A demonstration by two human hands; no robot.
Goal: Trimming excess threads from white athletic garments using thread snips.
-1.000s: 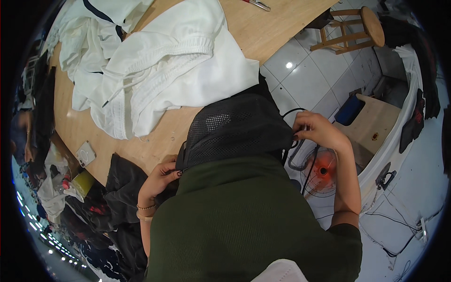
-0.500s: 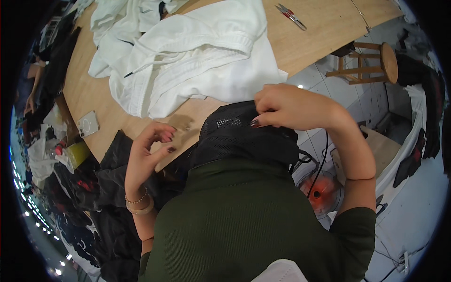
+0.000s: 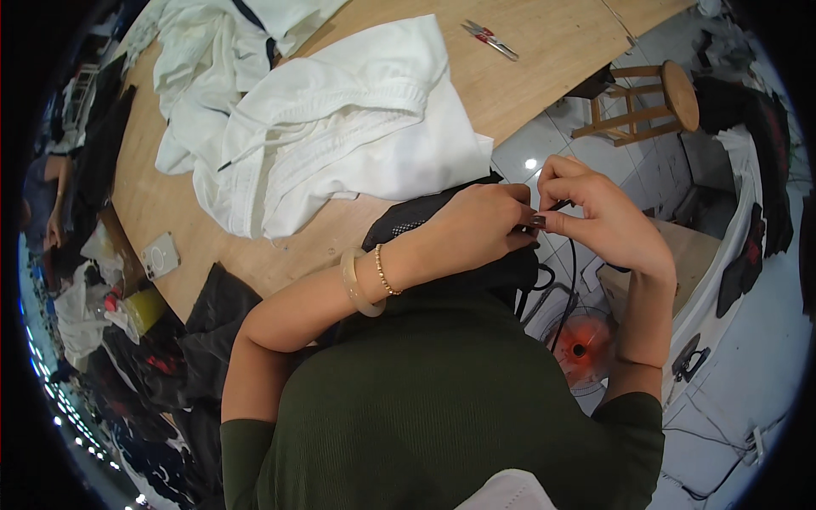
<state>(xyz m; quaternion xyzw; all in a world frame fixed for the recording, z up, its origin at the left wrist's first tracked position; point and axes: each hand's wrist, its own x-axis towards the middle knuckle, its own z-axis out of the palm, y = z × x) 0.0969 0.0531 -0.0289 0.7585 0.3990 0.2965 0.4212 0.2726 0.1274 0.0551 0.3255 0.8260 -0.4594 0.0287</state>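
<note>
A black garment with mesh panels (image 3: 393, 223) lies across my lap at the table's edge, mostly covered by my left forearm. My left hand (image 3: 486, 219) reaches over it to the right, its fingertips bent and pinched together. Right beside it, my right hand (image 3: 595, 208) is closed, thumb against fingers, meeting the left fingertips. A short stretch of black cord (image 3: 559, 206) shows between the two hands; the exact pinch point is partly hidden by the fingers. Black loops (image 3: 546, 279) hang at the garment's right side.
White drawstring pants (image 3: 357, 127) lie heaped on the wooden table (image 3: 544, 51). Thread snips (image 3: 490, 41) rest farther back, a white phone-like object (image 3: 160, 253) at left. Dark garments (image 3: 212, 310) pile up at left. A wooden stool (image 3: 680, 98) and an orange fan (image 3: 580, 348) stand at right.
My left hand has crossed from the left side over the garment to my right hand. The right hand has shifted rightward off the mesh, and both now pinch at the cord.
</note>
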